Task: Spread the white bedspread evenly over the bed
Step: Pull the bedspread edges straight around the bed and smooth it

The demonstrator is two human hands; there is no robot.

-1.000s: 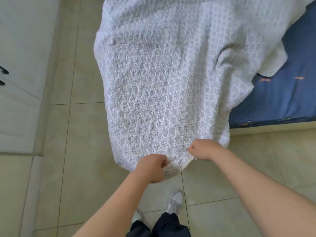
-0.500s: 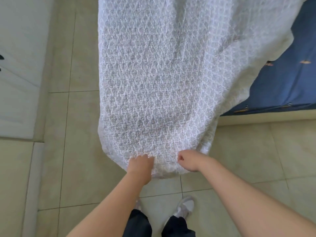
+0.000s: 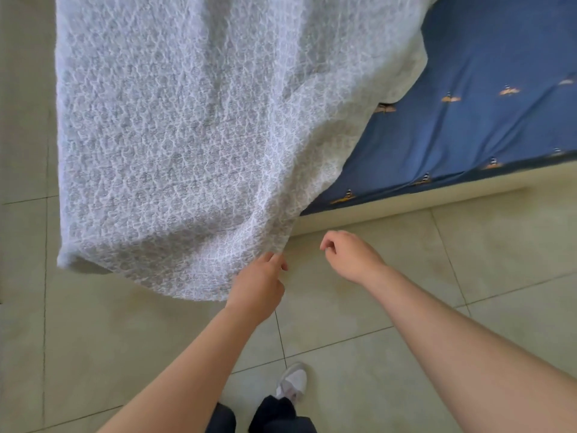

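The white bedspread (image 3: 187,135), with a raised lace-like pattern, lies over the near corner of the bed and hangs down toward the floor. To its right the blue sheet (image 3: 468,126) with small lighthouse prints is uncovered, and the cream bed frame (image 3: 406,204) runs below it. My left hand (image 3: 259,285) grips the bedspread's lower right hem, fingers curled onto the fabric. My right hand (image 3: 349,257) hovers over the floor just right of that hem, loosely curled, holding nothing and apart from the cloth.
Beige floor tiles (image 3: 406,307) surround the bed corner. My white shoe (image 3: 293,382) and dark trouser legs show at the bottom. A pale strip of wall or cabinet (image 3: 18,89) runs along the left edge.
My right hand has let go of the hem and moved right. The left hand still grips it. The bedspread has shifted left and more blue sheet shows.
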